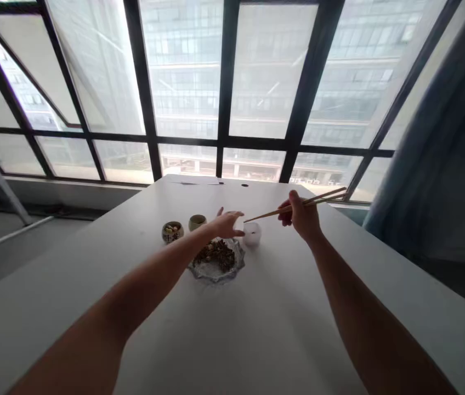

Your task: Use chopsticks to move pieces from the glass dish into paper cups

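My right hand [299,215] holds a pair of wooden chopsticks [273,213], tips pointing left above a small whitish translucent cup [252,235]. Something small and dark is in that cup. My left hand [227,224] reaches over the far side of a clear scalloped glass dish [211,271], its fingers apart and near the cup's left side; whether they touch it I cannot tell. Dark brown dried pieces [225,257] lie in the dish. Left of it stands a small patterned cup [172,232] with pale pieces inside, and a greenish cup [197,221] is behind my left forearm.
All of this stands on a white table [232,329]. Two small dark spots and a flat sheet lie near its far edge. Beyond are large framed windows, with a dark blue curtain [434,153] at the right and a metal frame at the left.
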`<state>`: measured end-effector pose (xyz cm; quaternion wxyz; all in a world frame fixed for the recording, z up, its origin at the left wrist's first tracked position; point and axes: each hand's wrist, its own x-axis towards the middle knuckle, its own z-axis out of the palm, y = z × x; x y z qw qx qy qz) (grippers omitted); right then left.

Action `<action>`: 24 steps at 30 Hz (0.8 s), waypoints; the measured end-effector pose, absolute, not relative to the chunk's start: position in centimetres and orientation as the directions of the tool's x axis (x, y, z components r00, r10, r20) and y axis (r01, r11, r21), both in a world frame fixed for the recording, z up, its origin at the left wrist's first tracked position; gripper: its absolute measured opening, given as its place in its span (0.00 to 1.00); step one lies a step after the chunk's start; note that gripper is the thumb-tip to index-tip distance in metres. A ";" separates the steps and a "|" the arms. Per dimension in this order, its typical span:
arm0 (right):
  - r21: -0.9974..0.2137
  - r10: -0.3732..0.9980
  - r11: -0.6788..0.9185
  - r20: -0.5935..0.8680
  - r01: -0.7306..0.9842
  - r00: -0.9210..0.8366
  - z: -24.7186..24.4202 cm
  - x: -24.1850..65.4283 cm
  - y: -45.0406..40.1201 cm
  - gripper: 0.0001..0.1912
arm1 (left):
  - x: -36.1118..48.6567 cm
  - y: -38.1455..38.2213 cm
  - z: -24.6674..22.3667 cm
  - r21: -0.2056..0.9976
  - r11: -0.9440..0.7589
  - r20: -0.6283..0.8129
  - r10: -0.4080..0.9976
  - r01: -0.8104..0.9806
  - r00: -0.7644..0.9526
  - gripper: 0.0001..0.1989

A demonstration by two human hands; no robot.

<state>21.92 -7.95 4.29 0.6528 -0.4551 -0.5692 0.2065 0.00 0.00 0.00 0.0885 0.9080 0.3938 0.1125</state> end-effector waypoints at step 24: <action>-0.863 0.945 0.328 0.303 0.383 -0.126 2.4 17.0 -8.3 0.36 | -19.7 -0.6 -9.7 0.550 -0.408 0.584 0.811 0.729 0.013 0.36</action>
